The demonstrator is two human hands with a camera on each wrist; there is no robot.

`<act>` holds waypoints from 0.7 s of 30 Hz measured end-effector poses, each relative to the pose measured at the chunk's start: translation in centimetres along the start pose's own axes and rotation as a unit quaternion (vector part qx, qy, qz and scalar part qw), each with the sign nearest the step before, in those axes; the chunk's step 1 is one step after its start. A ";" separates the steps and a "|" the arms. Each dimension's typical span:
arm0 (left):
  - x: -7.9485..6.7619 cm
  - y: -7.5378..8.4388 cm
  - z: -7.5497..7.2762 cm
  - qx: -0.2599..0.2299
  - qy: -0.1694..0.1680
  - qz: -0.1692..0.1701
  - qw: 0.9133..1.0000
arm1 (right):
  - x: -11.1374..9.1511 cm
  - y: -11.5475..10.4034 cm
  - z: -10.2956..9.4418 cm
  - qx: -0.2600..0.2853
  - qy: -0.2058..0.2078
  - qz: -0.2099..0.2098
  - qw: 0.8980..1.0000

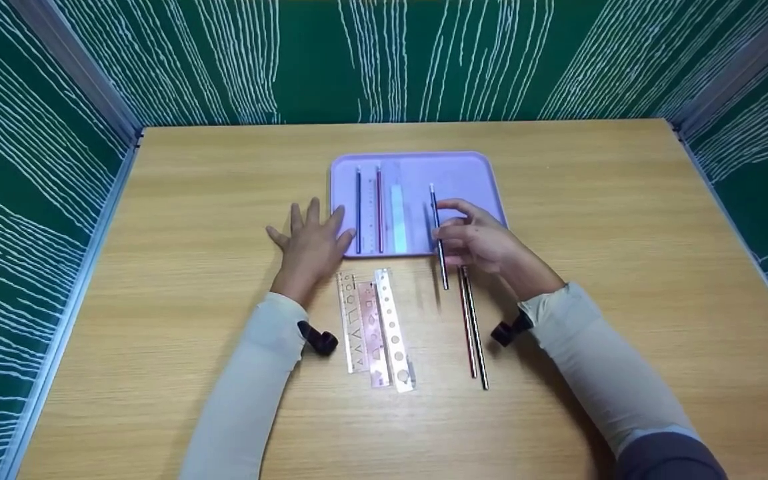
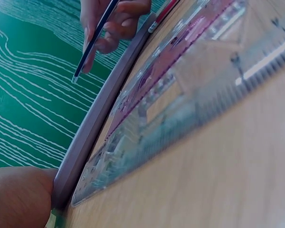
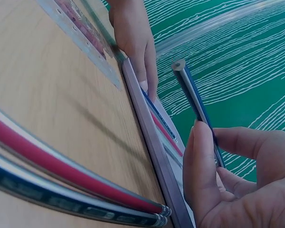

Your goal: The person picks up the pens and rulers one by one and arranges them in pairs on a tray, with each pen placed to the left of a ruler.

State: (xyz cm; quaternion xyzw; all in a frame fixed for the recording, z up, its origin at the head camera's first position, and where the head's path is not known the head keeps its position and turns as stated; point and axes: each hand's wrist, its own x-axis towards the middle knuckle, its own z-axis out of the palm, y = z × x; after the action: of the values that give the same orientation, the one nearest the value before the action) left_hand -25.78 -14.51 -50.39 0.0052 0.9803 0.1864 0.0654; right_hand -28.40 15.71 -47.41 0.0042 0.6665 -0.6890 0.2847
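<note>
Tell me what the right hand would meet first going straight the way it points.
The shiny strip on the purple tray looks first in line for the right hand and its pencil; the hand seems raised, so it may pass above.

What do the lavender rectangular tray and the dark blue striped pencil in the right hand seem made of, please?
Lavender tray: probably smooth moulded plastic, given its rounded corners and even colour.
Striped pencil: likely glossy-painted wood; its coloured sides meet a bare end, grain unclear.

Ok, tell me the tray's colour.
The tray is light purple; the head view shows it best.
</note>
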 end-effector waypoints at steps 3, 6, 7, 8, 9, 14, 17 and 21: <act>0.0 0.0 0.0 -0.002 0.003 -0.001 1.000 | 0.4 -0.1 0.1 0.008 0.005 -0.001 1.000; 0.0 0.0 -0.1 -0.003 0.005 -0.004 1.000 | 0.7 -0.2 0.2 0.005 0.008 -0.002 1.000; 0.0 0.1 -0.1 -0.003 0.004 -0.004 1.000 | 0.8 -0.2 0.2 0.002 0.009 0.000 1.000; 0.0 0.1 -0.1 -0.002 0.003 -0.003 1.000 | 0.9 -0.2 0.2 -0.001 0.010 0.001 1.000; 0.0 0.1 -0.1 -0.001 0.001 -0.003 1.000 | 1.0 -0.2 0.2 -0.004 0.010 0.003 1.000; 0.0 0.2 -0.1 0.005 -0.003 0.001 1.000 | 1.4 -0.3 0.3 -0.014 0.015 0.009 1.000; 0.0 0.2 -0.1 0.003 -0.001 -0.001 1.000 | 1.7 -0.6 0.4 -0.019 0.021 0.011 1.000; -0.1 0.2 -0.1 0.001 0.000 -0.004 1.000 | 2.2 -1.0 0.6 -0.018 0.023 0.018 0.999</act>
State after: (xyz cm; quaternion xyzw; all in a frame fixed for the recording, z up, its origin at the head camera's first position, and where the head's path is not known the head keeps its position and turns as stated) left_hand -25.74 -14.32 -50.23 0.0009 0.9804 0.1856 0.0660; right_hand -30.39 14.24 -47.31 0.0268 0.6846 -0.6719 0.2814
